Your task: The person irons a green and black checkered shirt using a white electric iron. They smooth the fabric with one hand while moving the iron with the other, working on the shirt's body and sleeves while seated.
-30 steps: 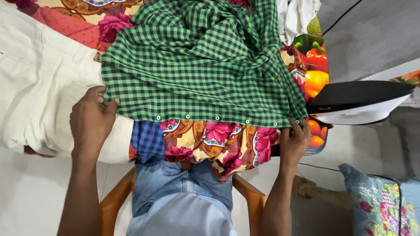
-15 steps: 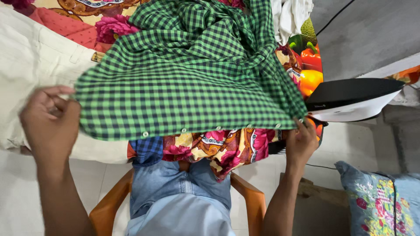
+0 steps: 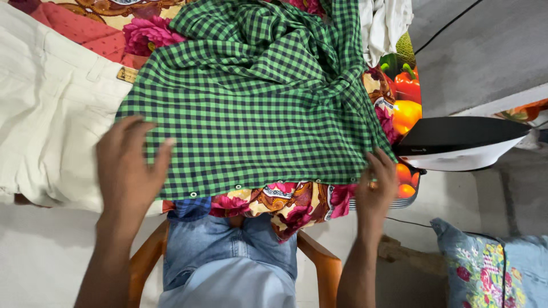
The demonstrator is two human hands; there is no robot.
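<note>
A green-and-navy checked cotton shirt (image 3: pixel 257 108) is seen spread over a floral-printed cloth covering a work surface (image 3: pixel 285 199), its buttoned edge lying nearest the seated person. The left hand (image 3: pixel 131 165) is laid flat on the shirt's near left corner, fingers spread wide and closed on nothing; part of the palm also overlaps cream-coloured trousers (image 3: pixel 51 114) lying just beside the shirt. The right hand (image 3: pixel 377 185) is placed at the near right corner, where the fabric edge appears to be pinched, though motion blur leaves it impossible to tell whether cloth is truly gripped.

For the panel to be flattened well, an even outward pull from both corners would seem called for, with the button line kept straight along the near edge and the bunched folds at the far side drawn out rather than pressed in.

A black-and-white electric iron (image 3: pixel 462 142) is stood just beside the right hand, its cord trailing out of view. The shirt's collar and sleeves are lost in the crumpled far folds, and a white garment (image 3: pixel 388 23) is cut off by the upper edge. The orange plastic chair (image 3: pixel 319 268) and a flowered blue cushion (image 3: pixel 491 268) are only partly shown.
</note>
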